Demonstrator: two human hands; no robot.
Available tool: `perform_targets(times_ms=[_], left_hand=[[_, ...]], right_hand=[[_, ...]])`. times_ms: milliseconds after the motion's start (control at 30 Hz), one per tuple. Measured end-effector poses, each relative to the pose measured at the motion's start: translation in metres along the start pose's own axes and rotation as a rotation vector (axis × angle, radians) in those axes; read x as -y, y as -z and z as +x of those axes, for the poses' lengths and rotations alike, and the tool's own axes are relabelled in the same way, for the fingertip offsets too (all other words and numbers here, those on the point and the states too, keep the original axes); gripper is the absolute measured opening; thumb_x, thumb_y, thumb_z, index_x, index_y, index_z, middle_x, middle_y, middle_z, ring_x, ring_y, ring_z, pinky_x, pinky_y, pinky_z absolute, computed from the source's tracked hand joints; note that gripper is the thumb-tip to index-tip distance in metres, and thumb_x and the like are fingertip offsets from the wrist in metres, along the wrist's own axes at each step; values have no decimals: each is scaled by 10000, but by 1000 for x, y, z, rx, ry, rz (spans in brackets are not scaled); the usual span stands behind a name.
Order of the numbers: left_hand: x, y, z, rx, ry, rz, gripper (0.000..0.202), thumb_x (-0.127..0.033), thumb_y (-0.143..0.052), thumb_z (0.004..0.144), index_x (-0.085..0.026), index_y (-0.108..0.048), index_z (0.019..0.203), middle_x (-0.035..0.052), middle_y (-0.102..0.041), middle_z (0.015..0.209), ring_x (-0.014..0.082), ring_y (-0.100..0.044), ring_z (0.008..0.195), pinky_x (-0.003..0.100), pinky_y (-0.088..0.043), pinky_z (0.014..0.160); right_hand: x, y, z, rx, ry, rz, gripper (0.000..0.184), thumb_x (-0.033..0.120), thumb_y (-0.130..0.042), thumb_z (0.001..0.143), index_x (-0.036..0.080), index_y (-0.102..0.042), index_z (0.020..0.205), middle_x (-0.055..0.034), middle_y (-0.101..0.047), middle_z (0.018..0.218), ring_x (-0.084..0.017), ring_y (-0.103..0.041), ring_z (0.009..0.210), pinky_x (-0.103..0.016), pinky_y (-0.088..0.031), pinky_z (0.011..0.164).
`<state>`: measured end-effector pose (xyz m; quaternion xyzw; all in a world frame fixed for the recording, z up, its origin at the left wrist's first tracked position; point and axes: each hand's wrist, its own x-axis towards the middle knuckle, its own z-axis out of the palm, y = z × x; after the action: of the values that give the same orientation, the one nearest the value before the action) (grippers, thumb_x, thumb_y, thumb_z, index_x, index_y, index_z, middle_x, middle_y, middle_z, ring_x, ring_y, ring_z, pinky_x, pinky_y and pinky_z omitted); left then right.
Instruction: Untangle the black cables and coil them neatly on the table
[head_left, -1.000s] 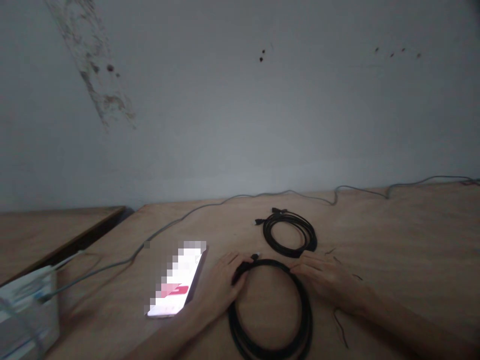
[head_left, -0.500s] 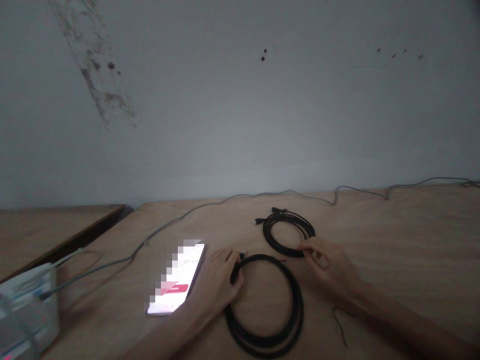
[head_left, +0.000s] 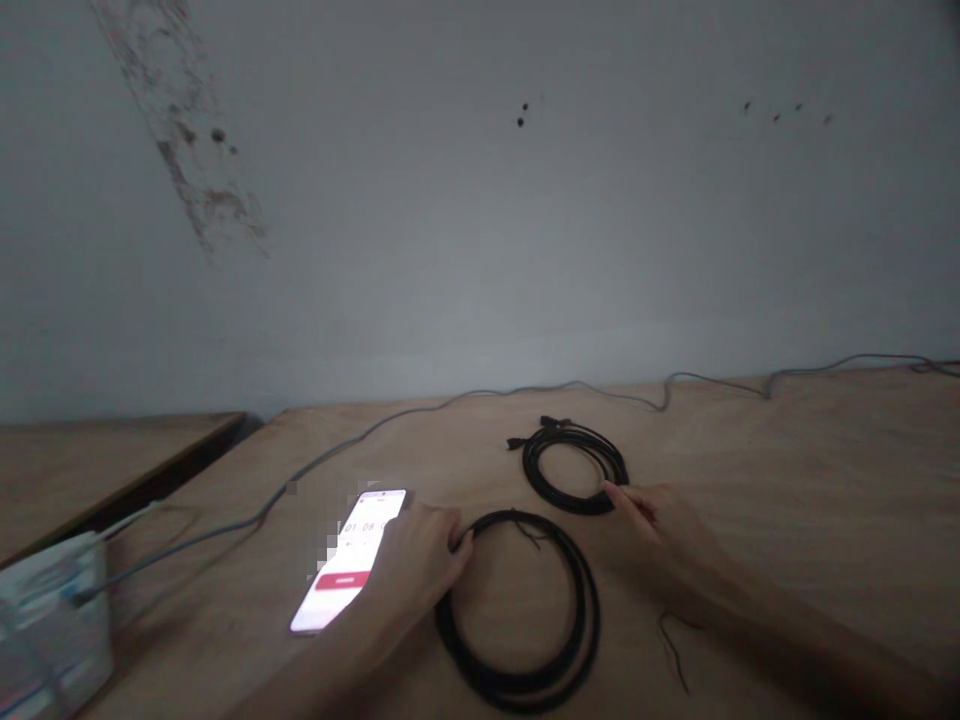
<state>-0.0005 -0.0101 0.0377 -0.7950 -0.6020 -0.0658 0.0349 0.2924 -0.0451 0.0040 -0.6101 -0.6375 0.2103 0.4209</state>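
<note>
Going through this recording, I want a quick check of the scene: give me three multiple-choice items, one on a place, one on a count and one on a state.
1. Where does the phone lie?
A) Left of the left hand
B) Inside a cable coil
C) On the floor

2. How many coils of black cable lie on the wooden table?
A) One
B) Two
C) Three

3. What state is the phone's screen in?
A) Face down
B) Dark
C) Lit

Answers:
1. A: the hand sits at its right side, with its fingers at the larger coil.
2. B: the smaller coil lies beyond the larger one, by the right hand.
3. C: the bright screen shows a red button.
</note>
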Motion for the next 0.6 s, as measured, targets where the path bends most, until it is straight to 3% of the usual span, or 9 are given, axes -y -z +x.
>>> perform_targets(times_ms=[67, 167, 267, 333, 433, 500, 600], left_hand=[[2, 0, 0, 16, 26, -31, 287, -277, -588, 843, -211, -538, 568, 35, -627, 624, 231, -625, 658, 307, -310, 580], [3, 0, -1, 60, -47, -133, 331, -238, -604, 780, -205, -443, 493, 3, -569, 554, 182, -572, 579, 297, -299, 569], [2, -3, -1, 14, -107, -224, 335, -272, -585, 837, -201, -489, 524, -11, -568, 549, 164, -563, 560, 292, -340, 592], [4, -6, 0, -93, -128, -243, 255, -301, -577, 879, -201, -592, 645, 9, -641, 660, 191, -606, 641, 302, -389, 628], [8, -14, 2, -201, -234, -275, 129, -283, -590, 906, -206, -691, 933, 52, -721, 980, 250, -656, 914, 356, -475, 794], [11, -20, 4, -184, -344, -334, 227, -274, -567, 951, -248, -695, 1136, 41, -725, 1143, 260, -642, 1084, 404, -474, 951], [16, -29, 5, -156, -377, -396, 369, -269, -588, 946, -269, -643, 1311, 49, -705, 1275, 275, -622, 1187, 454, -458, 1054]], right_hand=[[-2, 1, 1, 39, 24, -18, 575, 569, -356, 1033, 192, -587, 666, -33, -581, 639, -192, -565, 608, -271, -326, 519], [-10, 3, 4, 68, 97, -85, 555, 549, -366, 1043, 198, -597, 681, -25, -604, 645, -197, -586, 631, -269, -353, 555], [-15, 2, 7, 77, 116, -121, 558, 540, -360, 1049, 197, -614, 688, -29, -626, 665, -205, -610, 655, -274, -378, 585], [-15, 1, 6, 67, 120, -150, 567, 547, -364, 1046, 196, -606, 672, -31, -627, 659, -201, -605, 642, -273, -369, 576], [-11, 0, 5, 63, 139, -181, 569, 543, -368, 1044, 201, -595, 650, -22, -609, 629, -177, -560, 580, -273, -334, 543], [-8, 1, 4, 79, 158, -202, 571, 532, -377, 1041, 207, -577, 616, -13, -573, 590, -162, -512, 536, -277, -308, 527], [-11, 1, 4, 99, 187, -269, 553, 506, -397, 1031, 208, -518, 580, 1, -507, 561, -144, -451, 517, -281, -267, 522]])
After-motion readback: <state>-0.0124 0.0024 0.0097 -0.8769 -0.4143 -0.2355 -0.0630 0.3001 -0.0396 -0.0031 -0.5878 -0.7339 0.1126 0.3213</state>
